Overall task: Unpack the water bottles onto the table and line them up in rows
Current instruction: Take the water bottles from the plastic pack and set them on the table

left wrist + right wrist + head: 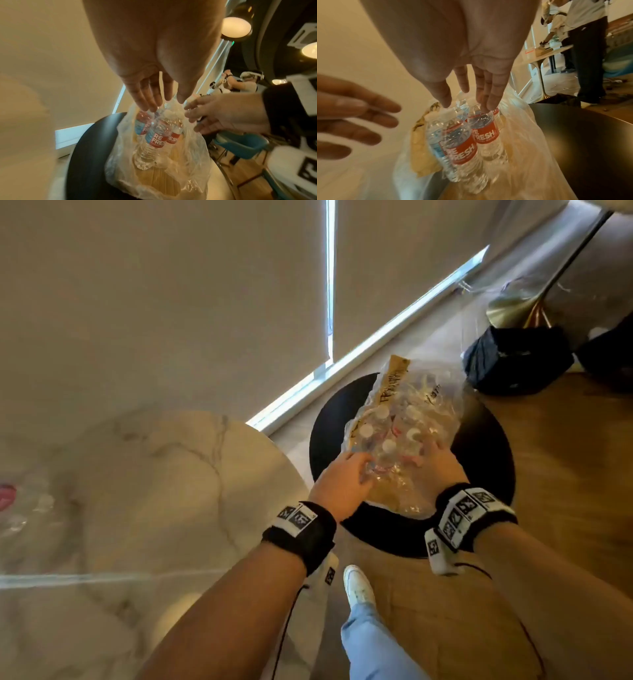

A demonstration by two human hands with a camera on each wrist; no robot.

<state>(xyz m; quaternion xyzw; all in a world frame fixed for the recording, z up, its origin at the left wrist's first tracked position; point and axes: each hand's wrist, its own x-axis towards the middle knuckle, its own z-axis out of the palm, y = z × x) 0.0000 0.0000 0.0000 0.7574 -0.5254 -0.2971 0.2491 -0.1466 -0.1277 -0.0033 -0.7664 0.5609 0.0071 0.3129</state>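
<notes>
A torn clear plastic pack of water bottles stands on a cardboard tray on a low round black table. The bottles are clear with white caps and red labels. My left hand reaches to the pack's near left corner, its straight fingers at the bottle tops. At the near right side, my right hand does the same, and its fingertips touch a bottle's shoulder. Neither hand grips anything. On the marble table, blurred bottles lie at the far left.
The marble table's curved edge runs just left of the black table. My white shoe stands between them. A black bag and a brass lamp base sit on the wood floor behind. Other people work in the background.
</notes>
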